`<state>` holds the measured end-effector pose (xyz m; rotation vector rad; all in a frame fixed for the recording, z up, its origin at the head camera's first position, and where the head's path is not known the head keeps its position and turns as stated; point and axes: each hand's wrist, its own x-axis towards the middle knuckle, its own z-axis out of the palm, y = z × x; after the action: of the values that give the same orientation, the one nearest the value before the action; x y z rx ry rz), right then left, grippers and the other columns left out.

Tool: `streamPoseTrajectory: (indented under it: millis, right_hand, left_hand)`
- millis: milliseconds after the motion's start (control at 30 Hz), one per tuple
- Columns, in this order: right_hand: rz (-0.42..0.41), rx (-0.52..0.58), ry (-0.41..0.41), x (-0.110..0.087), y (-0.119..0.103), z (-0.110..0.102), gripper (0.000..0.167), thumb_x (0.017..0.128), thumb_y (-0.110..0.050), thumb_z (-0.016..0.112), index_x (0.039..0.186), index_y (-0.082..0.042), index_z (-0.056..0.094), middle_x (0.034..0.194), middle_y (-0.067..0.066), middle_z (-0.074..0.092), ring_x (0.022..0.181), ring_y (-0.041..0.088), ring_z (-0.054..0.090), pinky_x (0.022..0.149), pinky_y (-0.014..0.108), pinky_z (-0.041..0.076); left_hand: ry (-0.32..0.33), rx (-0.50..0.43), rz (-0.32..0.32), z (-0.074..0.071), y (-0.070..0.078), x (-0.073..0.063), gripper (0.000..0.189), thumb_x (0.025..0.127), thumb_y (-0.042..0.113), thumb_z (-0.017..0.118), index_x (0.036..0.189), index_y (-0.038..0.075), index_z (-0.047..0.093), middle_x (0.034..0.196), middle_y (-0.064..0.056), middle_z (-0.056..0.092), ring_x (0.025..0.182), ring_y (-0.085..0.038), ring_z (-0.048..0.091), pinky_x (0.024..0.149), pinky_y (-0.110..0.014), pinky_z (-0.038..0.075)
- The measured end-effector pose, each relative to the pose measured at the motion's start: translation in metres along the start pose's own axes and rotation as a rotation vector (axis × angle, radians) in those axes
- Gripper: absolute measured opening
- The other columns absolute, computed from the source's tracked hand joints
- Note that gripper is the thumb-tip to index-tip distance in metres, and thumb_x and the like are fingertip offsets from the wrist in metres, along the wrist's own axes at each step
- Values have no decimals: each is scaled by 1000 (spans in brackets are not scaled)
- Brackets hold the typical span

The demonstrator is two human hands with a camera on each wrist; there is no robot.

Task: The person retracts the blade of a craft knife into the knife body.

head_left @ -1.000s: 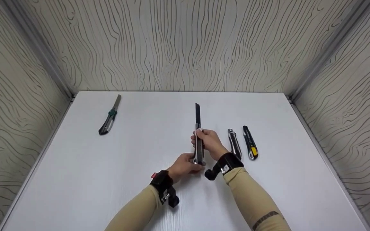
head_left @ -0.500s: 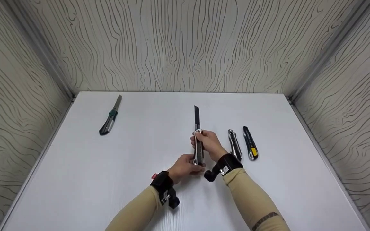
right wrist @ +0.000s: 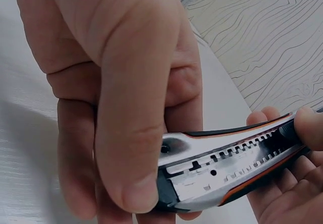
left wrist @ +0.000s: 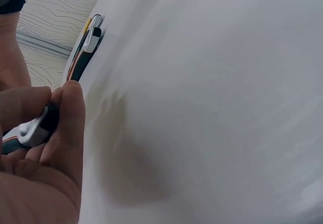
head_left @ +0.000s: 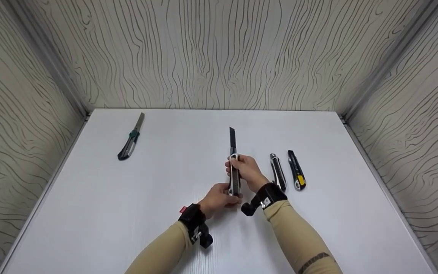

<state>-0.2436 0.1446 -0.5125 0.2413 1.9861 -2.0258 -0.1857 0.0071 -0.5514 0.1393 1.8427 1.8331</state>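
Changed since a second ago: the blade shows a shorter length beyond the handle, its tip lower in the head view; both hands hold nearly the same places.

Item one, in hand: silver-and-black snap-off knife, orange trim, held above the white table in front of the person. Long axis runs almost straight away from the person, tilted very slightly left at the far end; blade tip far, butt near.

Left hand: thumb and fingers pinched narrow on the dark butt cap, the handle extending out from between them. Right hand: wrapped about the handle's forward half, thumb along the upper face at the dark slider, fingertips showing on the far side.

Also on the table: a silver-and-black knife near the right wrist; just beyond it, a dark knife with yellow patch; well apart at left, a green-and-black knife, blade extended, pointing away and slightly right
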Motion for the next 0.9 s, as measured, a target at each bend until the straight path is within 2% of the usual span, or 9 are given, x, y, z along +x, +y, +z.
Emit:
streamPoseTrajectory:
  millis: [267, 500, 800, 900]
  right_hand:
    - [-26, 22, -12, -1, 1, 3, 30, 100, -6, 50, 126, 8, 53, 99, 11, 68, 82, 13, 65, 80, 28, 58]
    - [-25, 28, -2, -1, 0, 3, 28, 99, -5, 50, 125, 7, 54, 100, 13, 68, 82, 13, 66, 82, 29, 58]
    - [-16, 35, -6, -3, -1, 1, 31, 99, -1, 50, 128, 7, 52, 117, 26, 64, 83, 13, 66, 83, 28, 58]
    - [-17, 36, -8, -3, -1, 1, 32, 98, -1, 49, 129, 7, 51, 116, 25, 64, 83, 13, 66, 83, 28, 58]
  left_hand:
    - [1, -23, 12, -1, -1, -1, 30, 82, -2, 65, 111, -6, 59, 105, -19, 72, 82, -14, 68, 76, -33, 59]
    - [24, -15, 7, 1, -1, 0, 29, 81, -2, 65, 110, -5, 60, 101, -16, 72, 81, -15, 68, 75, -33, 59]
    - [34, -38, 8, 3, 0, 1, 27, 80, -3, 66, 107, -5, 60, 99, -16, 72, 78, -15, 68, 75, -33, 60]
    - [33, -38, 11, 3, -1, 1, 27, 80, -2, 66, 107, -6, 60, 99, -16, 72, 78, -15, 67, 75, -33, 60]
